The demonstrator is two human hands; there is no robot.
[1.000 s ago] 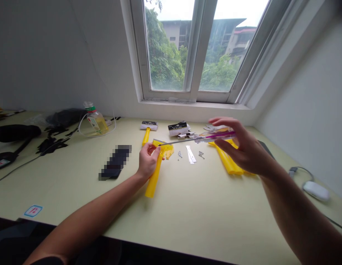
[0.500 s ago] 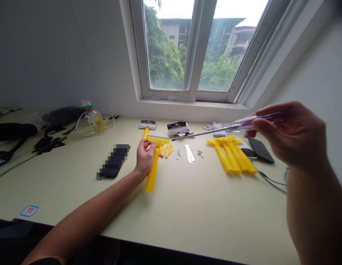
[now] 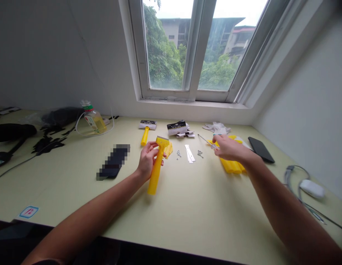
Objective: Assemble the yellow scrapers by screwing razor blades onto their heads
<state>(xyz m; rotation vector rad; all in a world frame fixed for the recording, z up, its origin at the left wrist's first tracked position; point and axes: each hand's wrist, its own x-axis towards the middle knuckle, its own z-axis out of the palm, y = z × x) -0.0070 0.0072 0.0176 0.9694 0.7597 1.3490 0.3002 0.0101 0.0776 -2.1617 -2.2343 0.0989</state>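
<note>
My left hand [image 3: 146,162] is closed around the handle of a yellow scraper [image 3: 155,175], its metal-edged head tilted up and away from me. Over at the right, my right hand [image 3: 233,149] grips a screwdriver [image 3: 206,140], its thin shaft pointing left and away. Below and behind that hand lie several yellow scraper handles [image 3: 233,167], partly hidden by it. Between the hands sit yellow plates [image 3: 168,149], a small group of nuts [image 3: 179,153], flat silver blades [image 3: 189,154] and a little pile of screws [image 3: 200,154].
Another yellow scraper [image 3: 145,137] lies by a black-and-white card [image 3: 148,125]. More cards [image 3: 178,127] are behind the blades. A phone [image 3: 114,162] is at left, a bottle [image 3: 95,121] farther back. On the right are a black flat device [image 3: 261,149], cables and a white case [image 3: 311,188].
My right hand has swung down and forward with the screwdriver, from raised at the right to just above the yellow handles. The scraper in my left hand has turned, its head now narrower in view.
</note>
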